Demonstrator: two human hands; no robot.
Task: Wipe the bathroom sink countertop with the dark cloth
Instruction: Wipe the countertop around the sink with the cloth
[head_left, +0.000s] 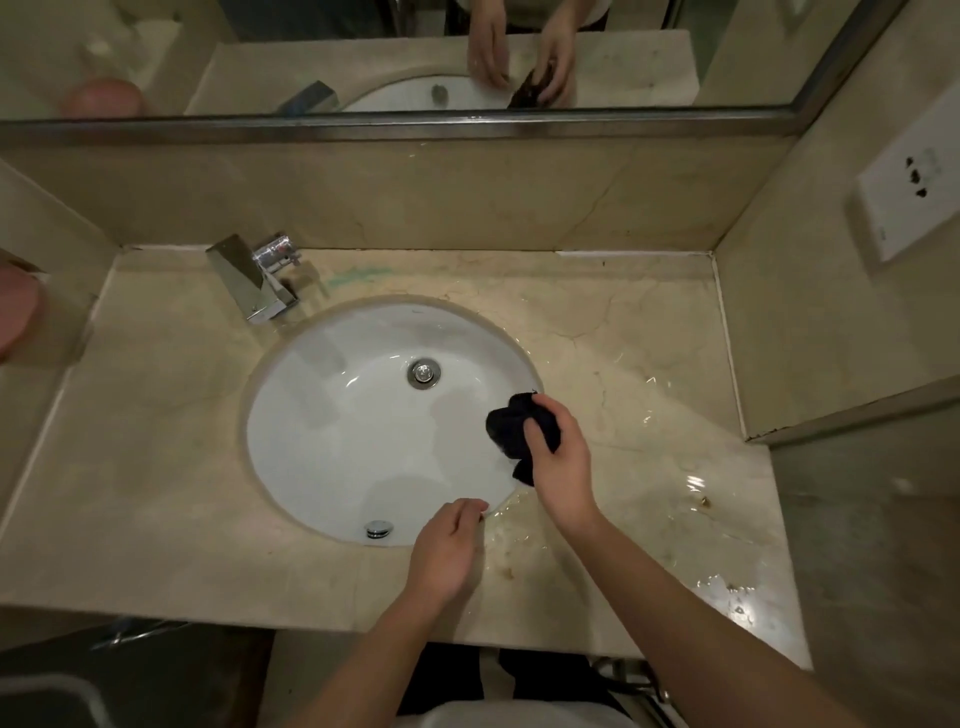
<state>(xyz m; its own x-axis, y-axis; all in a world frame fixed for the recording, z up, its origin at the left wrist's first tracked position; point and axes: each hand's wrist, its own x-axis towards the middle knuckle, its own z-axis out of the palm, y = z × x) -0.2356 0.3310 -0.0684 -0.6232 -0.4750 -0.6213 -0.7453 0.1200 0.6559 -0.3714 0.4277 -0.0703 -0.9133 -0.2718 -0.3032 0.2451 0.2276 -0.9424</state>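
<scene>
The beige marble countertop (156, 467) surrounds an oval white sink basin (353, 431). Its right side is wet, with puddles and a few brown specks. My right hand (558, 457) is shut on the bunched dark cloth (511, 426), held over the basin's right rim. My left hand (447, 551) rests on the counter at the basin's front rim, fingers loosely curled and holding nothing.
A chrome faucet (257, 283) stands at the back left of the basin, with a drain (424, 373) in the bowl. A mirror (415, 52) runs along the back wall. The right wall carries a socket plate (909, 202). A pink object (15, 312) sits at far left.
</scene>
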